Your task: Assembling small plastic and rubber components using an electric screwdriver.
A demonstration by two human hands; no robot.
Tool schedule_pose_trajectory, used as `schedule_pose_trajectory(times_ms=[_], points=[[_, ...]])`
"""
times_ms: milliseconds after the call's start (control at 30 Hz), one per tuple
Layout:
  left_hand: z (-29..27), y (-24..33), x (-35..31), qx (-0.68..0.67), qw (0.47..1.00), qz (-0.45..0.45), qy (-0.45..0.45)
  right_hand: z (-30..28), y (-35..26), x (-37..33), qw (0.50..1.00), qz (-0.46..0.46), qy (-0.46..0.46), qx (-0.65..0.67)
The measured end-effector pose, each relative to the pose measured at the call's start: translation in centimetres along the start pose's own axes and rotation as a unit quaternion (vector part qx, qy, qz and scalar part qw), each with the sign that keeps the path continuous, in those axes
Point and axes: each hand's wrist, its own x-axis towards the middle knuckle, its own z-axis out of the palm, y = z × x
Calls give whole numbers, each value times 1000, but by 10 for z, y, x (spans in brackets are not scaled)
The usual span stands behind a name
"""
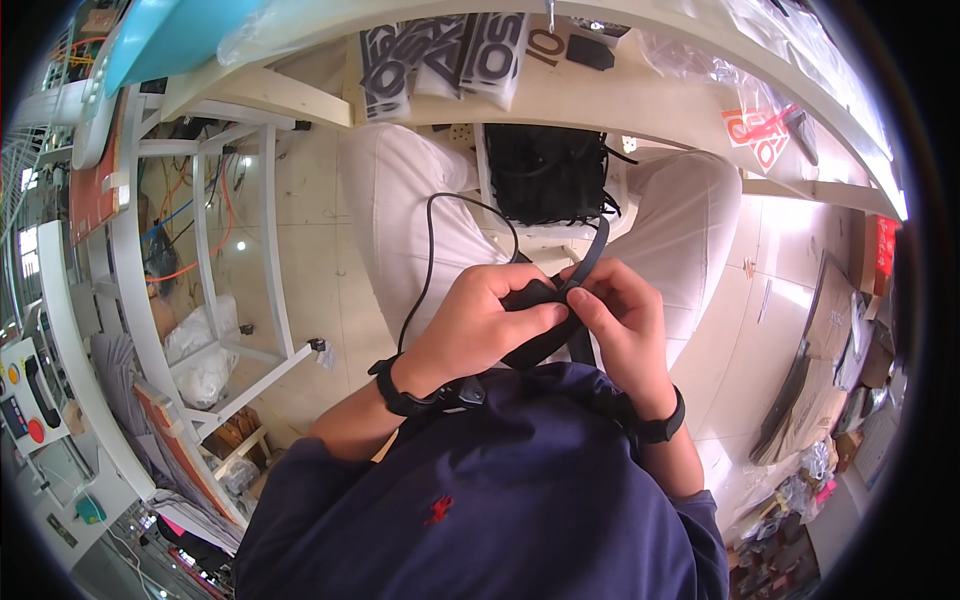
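Note:
My left hand [485, 318] is closed, thumb and fingers pinching a dark, soft-looking black piece [538, 347] in front of my belly. Close beside it my right hand [625, 312] is closed too. Its thumb presses a flat black strap [592, 250] against the dark piece. From there the strap runs up toward a pale container [484, 185] between my knees. A heap of black strap-like pieces [545, 170] fills that container. What lies between my fingertips is partly hidden. A thin black cable [430, 235] loops over my thigh near my left wrist.
Ahead stands a pale wooden bench [650, 100] carrying clear bags of printed pieces [495, 60] and a small black item [590, 52]. A white metal frame [270, 230] is at my left. Flattened cardboard [815, 370] leans at the right, beside a clutter of plastic bags [790, 490].

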Motion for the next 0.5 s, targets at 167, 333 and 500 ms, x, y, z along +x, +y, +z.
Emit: schedule_pose_trajectory(times_ms=[167, 333, 500], points=[[-2, -1, 3, -8, 1000, 1, -9, -1, 4, 2, 997, 35, 0, 70], [-2, 2, 5, -35, 999, -13, -16, -1, 0, 5, 994, 36, 14, 98], [2, 9, 4, -8, 998, 30, 52, 2, -6, 9, 999, 9, 37, -30]])
